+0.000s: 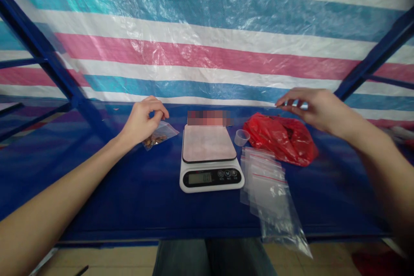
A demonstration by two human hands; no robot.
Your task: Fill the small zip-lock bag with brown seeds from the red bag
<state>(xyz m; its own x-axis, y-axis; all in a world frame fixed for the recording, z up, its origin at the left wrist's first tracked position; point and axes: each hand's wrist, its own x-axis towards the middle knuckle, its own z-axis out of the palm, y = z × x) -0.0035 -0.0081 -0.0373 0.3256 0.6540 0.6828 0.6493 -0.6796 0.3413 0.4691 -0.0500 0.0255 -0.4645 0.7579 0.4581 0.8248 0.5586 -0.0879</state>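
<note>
The small bag [161, 134] lies on the tabletop [129, 198] just left of the scale [210, 159], its upper edge pinched between the thumb and fingertips of the left hand [144, 121]. It looks light and limp: thin clear film, slippery, with a little clump of brown bits settled in its lower corner. It is best held by the top strip, where the film is doubled, rather than by the loose belly. What the brown bits are is too small to tell. The right hand [312, 107] hovers over the red bag [281, 138], fingertips drawn together, with nothing visible between them. A clear cup [241, 137] stands between the scale and the red bag, and empty bags [268, 185] overhang the near edge. The red bag's contents are hidden, and a patch behind the scale is blurred.
</note>
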